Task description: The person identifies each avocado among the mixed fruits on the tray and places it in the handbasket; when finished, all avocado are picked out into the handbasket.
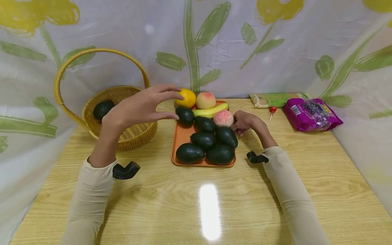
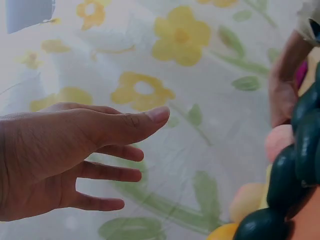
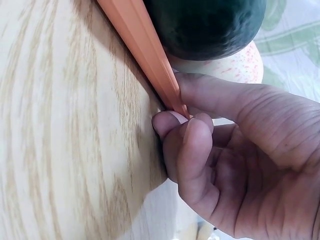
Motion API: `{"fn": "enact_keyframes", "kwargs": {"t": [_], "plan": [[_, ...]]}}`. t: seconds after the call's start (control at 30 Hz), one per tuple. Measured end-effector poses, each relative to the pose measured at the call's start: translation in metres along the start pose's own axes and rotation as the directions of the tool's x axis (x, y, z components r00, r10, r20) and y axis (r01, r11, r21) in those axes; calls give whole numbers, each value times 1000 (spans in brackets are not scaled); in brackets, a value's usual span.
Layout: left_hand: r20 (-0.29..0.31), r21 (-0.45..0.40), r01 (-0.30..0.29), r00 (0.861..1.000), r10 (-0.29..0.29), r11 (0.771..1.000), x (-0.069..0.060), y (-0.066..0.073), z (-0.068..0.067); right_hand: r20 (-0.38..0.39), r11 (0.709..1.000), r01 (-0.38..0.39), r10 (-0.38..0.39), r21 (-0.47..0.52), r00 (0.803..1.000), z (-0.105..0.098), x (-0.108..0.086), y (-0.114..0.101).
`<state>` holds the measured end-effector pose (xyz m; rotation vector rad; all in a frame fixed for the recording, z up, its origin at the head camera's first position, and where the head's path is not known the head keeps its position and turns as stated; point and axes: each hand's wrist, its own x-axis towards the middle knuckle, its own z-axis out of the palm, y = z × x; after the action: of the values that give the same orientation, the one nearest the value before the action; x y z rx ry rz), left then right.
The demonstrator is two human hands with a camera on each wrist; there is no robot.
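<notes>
Left: a wicker basket point(image 1: 139, 140) with a tall handle contains one dark green avocado point(image 1: 103, 109). Left of centre: the left hand point(image 1: 139, 104) hangs between basket and tray, palm turned toward the fruit, thumb apart from the spread fingers; it is released and holds nothing. If it is to share the tray's load, it would do best to take the opposite rim at the matching height. Centre: the orange tray point(image 1: 182, 134) sits on the table point(image 1: 153, 204), bearing seven avocados, a yellow-orange fruit point(image 1: 188, 98), a peach point(image 1: 206, 100), a banana point(image 1: 211, 111) and a speckled pink fruit point(image 1: 223, 118). The rounded pieces could roll, so a level, slow handling seems advisable. Right: the right hand point(image 3: 240, 145) grasps the tray's rim, thumb on the fruit side, fingers curled against the outside, wrist bent inward. Whether that edge is raised cannot be told.
</notes>
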<state>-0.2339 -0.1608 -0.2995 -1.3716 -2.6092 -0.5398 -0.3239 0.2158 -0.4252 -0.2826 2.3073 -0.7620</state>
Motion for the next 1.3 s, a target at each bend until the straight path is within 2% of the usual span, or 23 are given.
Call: {"fn": "enact_keyframes", "kwargs": {"t": [0.1, 0.23, 0.4, 0.5, 0.57, 0.67, 0.73, 0.8, 0.83, 0.93, 1.1, 1.3], "plan": [[67, -29, -55, 996, 57, 998, 13, 1, 9, -8, 1000, -6, 6, -3, 1000, -1, -1, 0], [146, -61, -120, 981, 128, 991, 23, 2, 24, -6, 1000, 7, -7, -8, 1000, -1, -1, 1], [248, -89, -164, 952, 181, 982, 28, 6, 41, -5, 1000, -17, 17, 0, 1000, 2, -1, 1], [332, -134, -142, 926, 179, 981, 28, 8, 46, -9, 1000, -6, 6, -7, 1000, 2, -1, 1], [411, -183, -104, 895, 172, 978, 26, 10, 48, -7, 1000, 11, -11, -21, 1000, 3, 0, 1], [555, -278, -13, 814, 172, 960, 24, 14, 55, -7, 999, 24, -25, -34, 1000, 3, 0, 0], [622, -317, 40, 763, 176, 948, 23, 18, 60, -7, 999, 22, -22, -42, 1000, 3, -1, 0], [669, -324, 85, 725, 165, 942, 22, 22, 64, -6, 999, 17, -17, -46, 1000, 4, 0, -1], [681, -316, 90, 715, 160, 944, 22, 23, 66, -8, 999, 16, -17, -45, 1000, 5, 0, 0], [695, -279, 74, 703, 148, 958, 22, 27, 69, -6, 1000, 14, -14, -28, 1000, 6, 1, 0], [675, -248, -6, 716, 178, 969, 23, 28, 74, -10, 1000, 5, -5, -24, 1000, 7, 0, -3], [676, -225, -19, 717, 170, 974, 27, 34, 78, -19, 1000, 5, -6, -19, 1000, 4, -2, 0]]}}
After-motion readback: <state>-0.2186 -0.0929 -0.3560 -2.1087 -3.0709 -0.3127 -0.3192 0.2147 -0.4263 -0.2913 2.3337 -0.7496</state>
